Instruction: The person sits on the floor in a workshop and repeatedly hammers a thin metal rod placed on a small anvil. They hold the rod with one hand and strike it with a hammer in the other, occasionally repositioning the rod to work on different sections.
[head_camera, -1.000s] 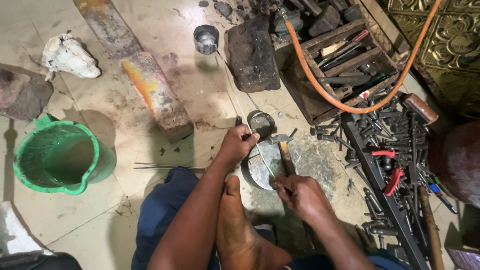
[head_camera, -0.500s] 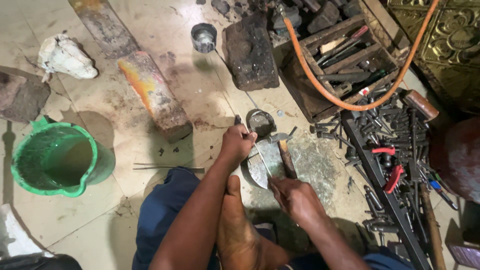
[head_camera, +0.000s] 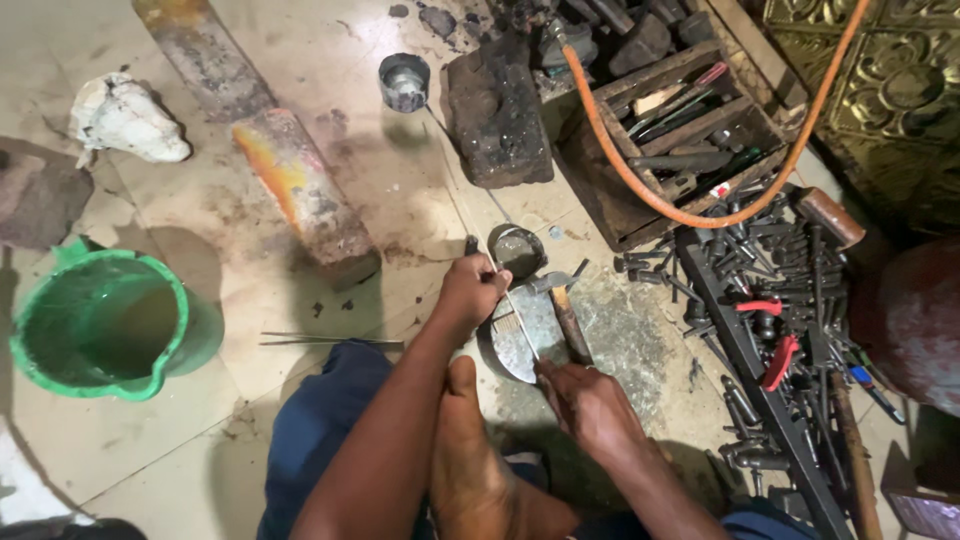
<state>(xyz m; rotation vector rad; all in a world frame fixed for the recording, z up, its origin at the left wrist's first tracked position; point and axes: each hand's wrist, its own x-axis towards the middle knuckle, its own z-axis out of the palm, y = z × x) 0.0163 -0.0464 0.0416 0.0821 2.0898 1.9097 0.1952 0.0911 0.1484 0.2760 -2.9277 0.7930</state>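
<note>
Down on the tiled floor (head_camera: 300, 400), just ahead of the person's bare foot (head_camera: 470, 450), lies a small curved piece of grey sheet metal (head_camera: 522, 335), and a long thin metal rod (head_camera: 515, 315) runs across it. The left hand (head_camera: 475, 288) is closed around the far part of that rod; the right hand (head_camera: 585, 400) pinches the near end with curled fingers, right at the sheet's near edge. A wooden-handled hammer (head_camera: 565, 315) lies on the floor touching the sheet's right side, no hand on it. My read: the work on the sheet is under way, not finished, the piece looks plain and unjoined, though how much is left I can't judge. Just beyond, a small round metal cup (head_camera: 518, 250); farther off a dark iron block (head_camera: 498, 112), a wooden crate of tools (head_camera: 680, 135) with an orange hose (head_camera: 700, 215) looped over it, and a green plastic bucket (head_camera: 100, 325) at the floor's left edge. Hard to make out: the rod's tip, the surface of the sheet under the hands, and the heap of dark tools (head_camera: 780, 290) at right
</note>
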